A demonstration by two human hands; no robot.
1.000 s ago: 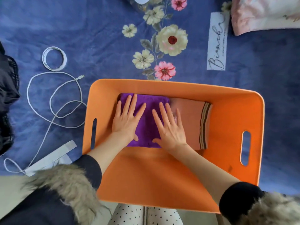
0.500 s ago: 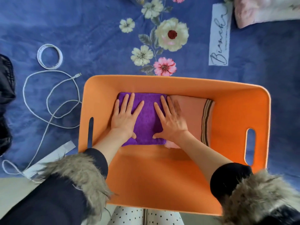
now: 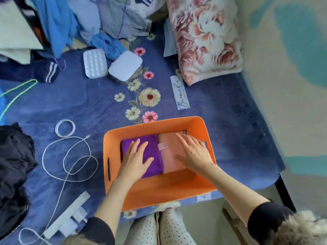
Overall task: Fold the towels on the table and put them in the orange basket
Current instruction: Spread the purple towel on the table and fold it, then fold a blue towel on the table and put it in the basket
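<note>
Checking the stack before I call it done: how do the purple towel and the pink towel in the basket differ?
The purple towel lies on the left side of the orange basket, under the left hand; the pink towel lies on the right, under the right hand. The pink one shows a small tag on top; the purple one shows none. Both are folded, flat, side by side.

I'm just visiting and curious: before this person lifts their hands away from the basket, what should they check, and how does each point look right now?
1. Folded purple towel inside orange felt basket: ok.
2. Folded pink towel beside it, also inside: ok.
3. Left hand flat on purple towel, no grip: ok.
4. Right hand flat on pink towel: ok.
5. Towels left outside the basket: cannot tell; the pile of clothes is too jumbled.
</note>
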